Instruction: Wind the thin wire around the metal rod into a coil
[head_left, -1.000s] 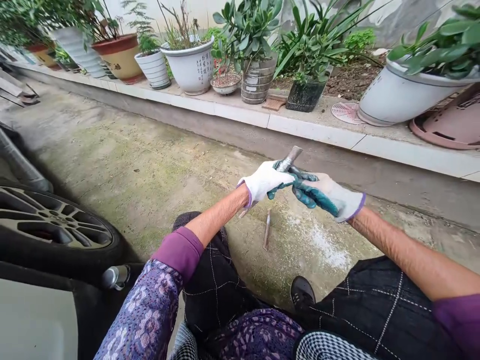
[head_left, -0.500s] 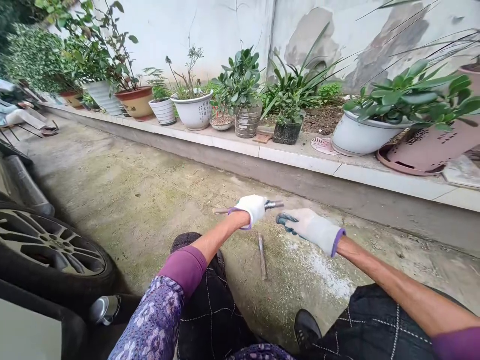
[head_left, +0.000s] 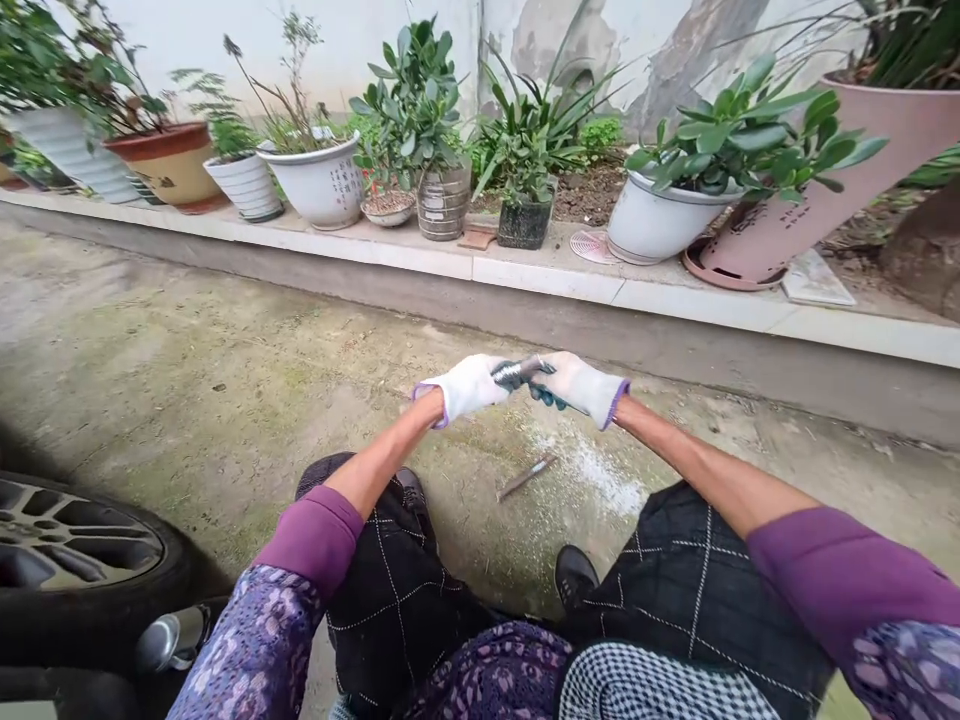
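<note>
Held stick [head_left: 531, 366] out front past our knees [head_left: 690, 540]

Knees are apart, prob. to give our arms [head_left: 382, 455] room. L hand [head_left: 472, 386] grips the held stick by its silvery part [head_left: 507, 373], likely to steady it; R hand [head_left: 581, 386] is at the other end, but we can't tell if it's clasped. A 2nd stick [head_left: 526, 478] lies on the ground [head_left: 225, 330], prob. w/in reach, beside white grains [head_left: 607, 478]. Potted plants [head_left: 416, 110] line the ledge [head_left: 547, 280], well apart.

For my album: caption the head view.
Left hand grips a rod, right hand at its end, before potted plants.
</note>
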